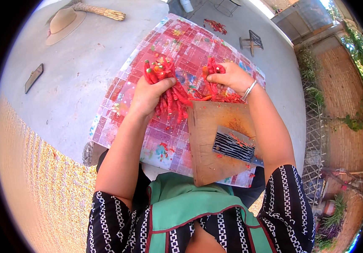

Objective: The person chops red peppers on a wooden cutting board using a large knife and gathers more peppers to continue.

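Note:
My left hand (148, 93) is closed around a thick bunch of long red chili peppers (175, 101), their stem ends up and tips hanging over the table. To its right, my right hand (231, 78) grips a smaller bunch of red chilies (210, 82), held upright by the fingers and thumb. Below the right hand lies a heap of red chilies or pieces (232, 98), partly hidden behind the wooden cutting board (206, 147). On the board rests a cleaver (234, 145) with a dark striped blade, red bits stuck on it. Red-orange crumbs stain the wood.
A red patchwork-patterned cloth covers the table (147, 139). On the grey floor are a straw hat (65, 25), a straw broom (101, 11), a small folding stool (252, 42), a dark flat object (34, 78) and more red chilies (216, 26). Yellow kernels (50, 189) spread at lower left.

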The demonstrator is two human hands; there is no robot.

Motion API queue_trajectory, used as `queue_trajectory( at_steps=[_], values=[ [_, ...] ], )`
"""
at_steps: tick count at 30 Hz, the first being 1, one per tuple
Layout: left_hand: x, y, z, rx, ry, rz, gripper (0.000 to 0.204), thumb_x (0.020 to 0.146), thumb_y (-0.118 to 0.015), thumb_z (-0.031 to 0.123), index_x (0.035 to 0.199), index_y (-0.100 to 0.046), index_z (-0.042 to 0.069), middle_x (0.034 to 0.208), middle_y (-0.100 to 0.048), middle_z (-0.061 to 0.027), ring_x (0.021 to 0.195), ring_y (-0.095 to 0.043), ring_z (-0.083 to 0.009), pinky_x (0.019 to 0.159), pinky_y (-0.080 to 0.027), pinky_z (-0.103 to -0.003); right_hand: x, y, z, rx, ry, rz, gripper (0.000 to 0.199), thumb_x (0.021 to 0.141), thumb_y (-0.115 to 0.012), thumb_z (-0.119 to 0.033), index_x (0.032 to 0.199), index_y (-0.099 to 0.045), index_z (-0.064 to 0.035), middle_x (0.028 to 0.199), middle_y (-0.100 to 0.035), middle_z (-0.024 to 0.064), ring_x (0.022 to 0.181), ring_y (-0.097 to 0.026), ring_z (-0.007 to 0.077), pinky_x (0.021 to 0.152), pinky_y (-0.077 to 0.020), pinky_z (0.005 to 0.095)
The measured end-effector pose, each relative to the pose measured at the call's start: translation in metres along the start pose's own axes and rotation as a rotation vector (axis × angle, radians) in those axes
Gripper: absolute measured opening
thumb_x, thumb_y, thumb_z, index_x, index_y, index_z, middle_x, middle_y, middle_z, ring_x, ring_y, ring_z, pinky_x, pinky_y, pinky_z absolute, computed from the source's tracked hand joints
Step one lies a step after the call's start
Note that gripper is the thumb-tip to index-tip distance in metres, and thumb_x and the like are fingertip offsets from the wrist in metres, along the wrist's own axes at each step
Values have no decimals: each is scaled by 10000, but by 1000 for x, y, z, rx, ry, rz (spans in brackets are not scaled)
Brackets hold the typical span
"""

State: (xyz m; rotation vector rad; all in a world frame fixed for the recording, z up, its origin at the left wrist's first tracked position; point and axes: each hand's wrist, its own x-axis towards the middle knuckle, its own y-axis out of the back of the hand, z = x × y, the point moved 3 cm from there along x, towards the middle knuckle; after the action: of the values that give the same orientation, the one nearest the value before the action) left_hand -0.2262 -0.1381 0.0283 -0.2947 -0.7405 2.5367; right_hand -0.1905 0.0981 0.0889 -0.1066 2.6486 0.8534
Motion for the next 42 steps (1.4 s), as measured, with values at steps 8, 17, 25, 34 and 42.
queue_trajectory(
  at_steps=[8,17,25,34,42],
  values=[
    [-6,-7,-10,-426,36,-66,299,913,-551,108,1189,-532,-5,1079,-628,-130,951,-645,-212,832,-544,-359,2,-68,-65,226,142,-66,197,852,-658,-160,994,-666,-24,785,-631,9,647,-541,84,584,-448,253],
    [2,-5,-16,-180,-227,-79,494,765,-793,170,1144,-507,34,1054,-611,-50,986,-588,-149,862,-483,-313,7,-95,-82,-753,350,190,242,772,-613,-134,932,-612,47,968,-620,250,920,-605,418,797,-489,456],
    [6,-3,0,-79,-265,-133,269,804,-732,110,1013,-582,30,913,-620,-31,815,-592,-117,718,-490,-276,-11,-87,-79,-443,545,74,187,750,-536,-55,909,-531,42,916,-552,240,880,-546,381,775,-452,417],
    [-10,-3,19,38,-301,52,176,788,-695,10,940,-608,28,865,-640,-30,776,-619,-127,691,-514,-276,-32,-42,-100,37,313,-417,401,849,-539,-20,1248,-548,17,1165,-623,112,903,-655,166,825,-496,284],
    [-6,17,34,-55,-279,40,190,796,-678,7,963,-590,-15,889,-633,-72,804,-638,-176,713,-535,-328,13,-27,58,-864,275,-67,189,765,-655,-123,949,-697,-115,944,-665,111,909,-631,298,798,-504,380]
  ],
)
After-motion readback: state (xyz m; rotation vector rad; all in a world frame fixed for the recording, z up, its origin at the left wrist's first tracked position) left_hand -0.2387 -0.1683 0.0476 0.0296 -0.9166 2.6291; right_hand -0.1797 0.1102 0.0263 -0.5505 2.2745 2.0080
